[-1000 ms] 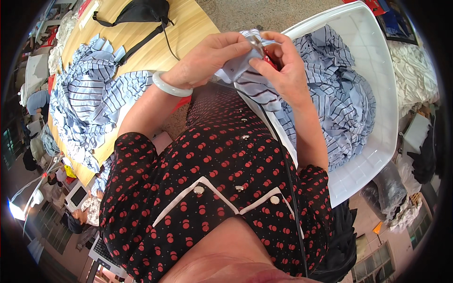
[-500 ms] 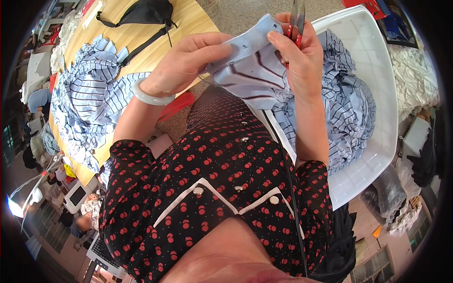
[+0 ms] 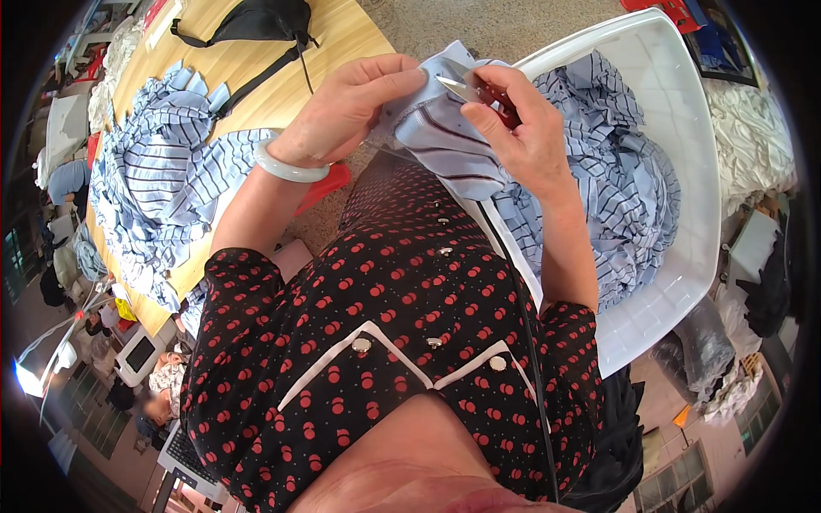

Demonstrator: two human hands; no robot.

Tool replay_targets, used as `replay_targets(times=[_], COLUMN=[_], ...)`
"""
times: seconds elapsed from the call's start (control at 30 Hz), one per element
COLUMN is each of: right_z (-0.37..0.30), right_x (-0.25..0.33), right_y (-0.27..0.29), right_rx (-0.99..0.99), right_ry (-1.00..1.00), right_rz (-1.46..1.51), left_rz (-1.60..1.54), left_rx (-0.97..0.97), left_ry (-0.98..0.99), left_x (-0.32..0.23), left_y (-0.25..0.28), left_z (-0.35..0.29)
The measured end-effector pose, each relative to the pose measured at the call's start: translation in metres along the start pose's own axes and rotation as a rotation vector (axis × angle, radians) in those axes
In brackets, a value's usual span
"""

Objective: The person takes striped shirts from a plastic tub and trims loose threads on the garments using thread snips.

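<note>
A light blue garment piece [image 3: 453, 141] with dark stripes hangs between my hands, its plain blue band uppermost. My left hand [image 3: 363, 98], with a white bangle at the wrist, pinches one end of that band. In my right hand [image 3: 526, 132] is a small pair of scissors [image 3: 457, 88] with red handles. The blades point left and lie against the band, close to my left fingertips. Whether my right fingers also touch the cloth I cannot tell. The garment's lower part reaches down toward the white bin's edge.
On my right stands a white plastic bin [image 3: 676, 291] holding a heap of blue striped garments [image 3: 616, 188]. To my left, a wooden table [image 3: 351, 34] bears another striped pile [image 3: 162, 171] and a black bag [image 3: 261, 21]. Beyond the bin is a heap of white cloth [image 3: 753, 141].
The scissors have swung from pointing up to pointing left, with their blades now at the band. My right hand has come down and let go of the band's right end.
</note>
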State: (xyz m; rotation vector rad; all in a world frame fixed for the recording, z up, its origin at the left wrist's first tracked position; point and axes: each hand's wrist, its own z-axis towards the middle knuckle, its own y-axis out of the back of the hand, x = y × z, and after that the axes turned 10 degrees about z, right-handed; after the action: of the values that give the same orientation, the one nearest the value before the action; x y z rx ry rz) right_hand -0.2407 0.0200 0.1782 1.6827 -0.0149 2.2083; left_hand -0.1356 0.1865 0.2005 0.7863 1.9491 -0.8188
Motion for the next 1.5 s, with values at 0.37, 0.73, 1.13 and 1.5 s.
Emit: replay_targets(times=[0.37,0.73,1.13,1.5], right_z=[-0.003,-0.005,-0.004,-0.006], right_x=[0.001,-0.007,-0.001,-0.009], right_y=[0.005,0.002,-0.014,-0.015], right_rx=[0.022,-0.008,-0.052,-0.017], right_ry=[0.050,0.006,-0.356,-0.362], right_rz=[-0.016,0.025,0.517,0.550], left_rz=[0.018,-0.039,0.175,-0.034], left_rx=[0.003,-0.005,0.088,0.056], left_ry=[0.033,0.060,-0.002,0.082], left_x=[-0.002,0.001,0.001,0.029], left_y=[-0.008,-0.004,-0.008,-0.009], left_z=[0.003,0.005,0.015,0.013])
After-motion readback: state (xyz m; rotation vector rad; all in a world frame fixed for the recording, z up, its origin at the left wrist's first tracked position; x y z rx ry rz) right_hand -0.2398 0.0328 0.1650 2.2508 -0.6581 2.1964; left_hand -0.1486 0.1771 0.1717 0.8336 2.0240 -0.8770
